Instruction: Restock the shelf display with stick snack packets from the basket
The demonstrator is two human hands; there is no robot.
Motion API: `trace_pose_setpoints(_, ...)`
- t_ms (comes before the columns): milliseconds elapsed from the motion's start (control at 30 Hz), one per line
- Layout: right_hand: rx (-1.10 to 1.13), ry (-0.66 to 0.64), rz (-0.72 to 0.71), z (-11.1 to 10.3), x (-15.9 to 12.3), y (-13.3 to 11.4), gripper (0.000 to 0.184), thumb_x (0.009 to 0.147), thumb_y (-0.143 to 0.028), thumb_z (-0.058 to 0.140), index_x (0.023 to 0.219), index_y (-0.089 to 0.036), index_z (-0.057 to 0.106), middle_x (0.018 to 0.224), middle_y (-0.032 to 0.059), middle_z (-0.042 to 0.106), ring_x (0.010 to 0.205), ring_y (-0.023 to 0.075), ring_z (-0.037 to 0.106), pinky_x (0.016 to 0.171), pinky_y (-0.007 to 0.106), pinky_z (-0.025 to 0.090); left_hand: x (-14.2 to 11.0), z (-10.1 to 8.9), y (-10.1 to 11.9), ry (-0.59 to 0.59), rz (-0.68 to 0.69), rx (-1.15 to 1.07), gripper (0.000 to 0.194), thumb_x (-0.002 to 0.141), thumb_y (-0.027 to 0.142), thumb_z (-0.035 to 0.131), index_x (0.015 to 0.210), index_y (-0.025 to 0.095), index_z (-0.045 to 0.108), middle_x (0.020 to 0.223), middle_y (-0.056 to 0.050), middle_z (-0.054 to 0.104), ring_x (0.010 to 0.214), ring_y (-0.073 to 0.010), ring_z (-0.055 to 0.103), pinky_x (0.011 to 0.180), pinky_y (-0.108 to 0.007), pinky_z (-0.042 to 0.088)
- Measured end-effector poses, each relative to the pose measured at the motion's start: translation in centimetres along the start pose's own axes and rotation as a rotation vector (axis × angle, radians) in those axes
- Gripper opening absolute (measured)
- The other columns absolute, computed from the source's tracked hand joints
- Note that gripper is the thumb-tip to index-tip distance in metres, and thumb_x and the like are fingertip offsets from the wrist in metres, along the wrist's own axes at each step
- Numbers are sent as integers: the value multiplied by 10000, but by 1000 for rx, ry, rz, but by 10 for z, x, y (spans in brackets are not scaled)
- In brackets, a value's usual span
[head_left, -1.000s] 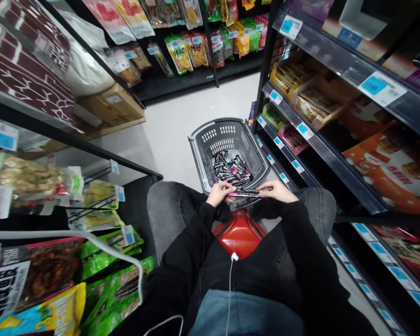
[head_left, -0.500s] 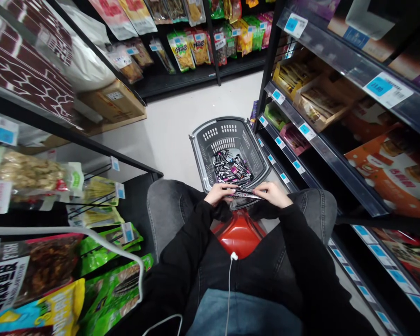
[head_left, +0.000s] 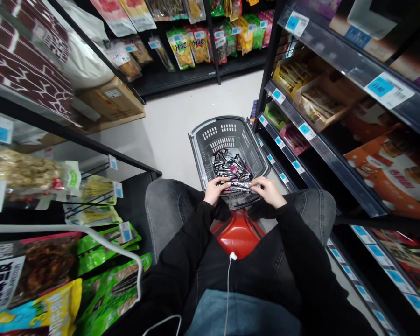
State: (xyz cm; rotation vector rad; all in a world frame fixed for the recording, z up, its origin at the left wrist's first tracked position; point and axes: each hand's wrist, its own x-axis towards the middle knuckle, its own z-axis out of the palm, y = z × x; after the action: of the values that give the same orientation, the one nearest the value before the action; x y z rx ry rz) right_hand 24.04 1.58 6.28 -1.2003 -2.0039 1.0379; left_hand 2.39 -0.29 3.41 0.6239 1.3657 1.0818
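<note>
A slim dark stick packet (head_left: 241,185) with pale print lies level between my two hands, over the near rim of the basket. My left hand (head_left: 215,190) pinches its left end, and my right hand (head_left: 270,191) pinches the right end. Whether it is one packet or a few stacked together I cannot tell. Below, the grey plastic shopping basket (head_left: 215,132) stands on the floor between my knees. Inside it lies a loose heap of similar black, white and purple stick packets (head_left: 231,164), partly hidden by my hands.
Close on my right stand shelves (head_left: 322,144) with price tags and boxed snacks. Bagged snacks (head_left: 31,172) hang on my left, beside a pale curved bar (head_left: 101,240). A red plastic object (head_left: 240,235) sits between my legs. A cardboard box (head_left: 112,102) rests ahead left.
Both hands have moved slightly up and to the left, toward the basket, with the packet still between them. The packet now lies more level. The heap in the basket looks the same.
</note>
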Motion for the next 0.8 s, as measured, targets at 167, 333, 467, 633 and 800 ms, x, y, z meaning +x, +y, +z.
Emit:
trace_pose_setpoints(167, 191, 109, 149, 6, 3, 4, 141, 719, -292, 613, 804, -187, 571, 798, 26, 639, 789, 169, 608, 782, 309, 453, -3, 0, 7, -44, 33, -62, 544, 535, 226, 770, 1033, 172, 559, 887, -25, 603, 687, -146, 620, 610, -319, 554)
trace_pose_setpoints(333, 495, 320, 286, 5, 5, 19, 367, 563, -284, 725, 829, -197, 487, 765, 20, 635, 782, 178, 614, 738, 323, 474, -6, -3, 10, -347, -95, 50, 495, 541, 227, 759, 993, 106, 598, 713, 3, 586, 591, -115, 573, 577, -264, 492)
trace_pose_setpoints(467, 635, 215, 333, 5, 4, 21, 445, 535, -260, 747, 879, -206, 470, 726, 3, 651, 732, 166, 620, 727, 325, 472, -11, 2, 10, -634, -138, 237, 378, 565, 241, 735, 898, 87, 644, 653, 18, 585, 571, -97, 530, 559, -215, 411)
trace_pose_setpoints(633, 694, -73, 300, 15, 2, 6, 498, 534, -249, 756, 948, -224, 480, 712, -18, 661, 688, 173, 630, 666, 314, 490, -18, 10, 8, -831, -158, 385, 261, 642, 347, 695, 709, 100, 645, 527, 27, 534, 502, -99, 482, 537, -230, 383)
trace_pose_setpoints(800, 792, -152, 271, 14, 2, -1, 439, 627, -315, 713, 1020, -212, 547, 881, 33, 681, 869, 198, 633, 800, 343, 479, -18, 10, 5, -705, -184, 247, 377, 641, 401, 687, 830, 76, 654, 658, -45, 646, 573, -162, 582, 607, -292, 445)
